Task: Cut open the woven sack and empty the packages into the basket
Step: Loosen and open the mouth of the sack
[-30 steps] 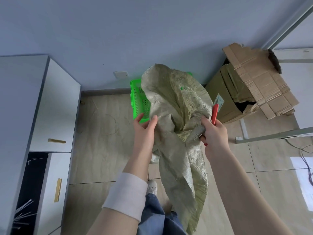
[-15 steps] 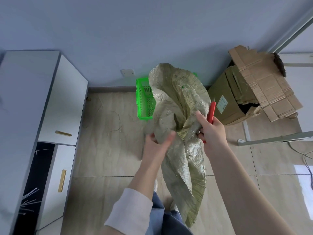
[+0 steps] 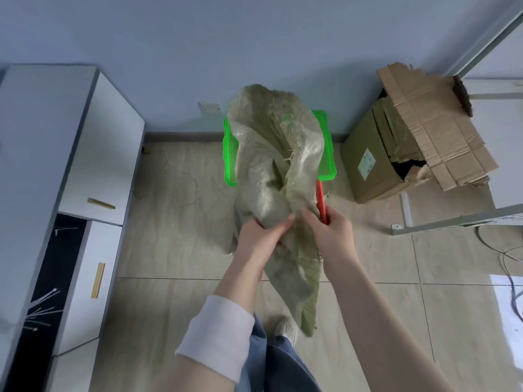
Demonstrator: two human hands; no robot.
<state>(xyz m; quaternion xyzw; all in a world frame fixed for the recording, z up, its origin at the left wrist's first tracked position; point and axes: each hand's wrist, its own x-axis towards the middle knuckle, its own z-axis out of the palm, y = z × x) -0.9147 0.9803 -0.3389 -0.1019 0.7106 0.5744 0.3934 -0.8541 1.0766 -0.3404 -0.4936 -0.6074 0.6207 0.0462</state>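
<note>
1. Since a second ago the left hand (image 3: 259, 236) has left the sack's left edge and come in to its bunched middle. It is now just beside the right hand (image 3: 331, 230) at the centre of the frame.
2. The left grip is closed, with the fingers curled round a fistful of the woven sack (image 3: 271, 154). The right grip is wrapped round the handle of a red cutter (image 3: 321, 202), which stands up past the knuckles along the sack's right side. Its front fingers also lie on the cloth.
3. The sack is held up off the floor. Its loose upper end rises in the upper centre, in front of the green basket (image 3: 229, 154), which stands on the floor by the wall. Its tail hangs down towards the person's shoe in the lower centre.
4. The cutting looks finished to me, since the upper edge is frayed and gaping and the sack hangs limp and hollow.
5. No packages show anywhere. The sack hides the basket's inside, so I cannot tell whether they landed there.
6. What seems left is a last shake over the basket, then putting the sack and cutter aside.
7. A torn cardboard box (image 3: 376, 162) sits to the right of the basket, and a white cabinet (image 3: 93, 154) runs down the left of the frame.
</note>
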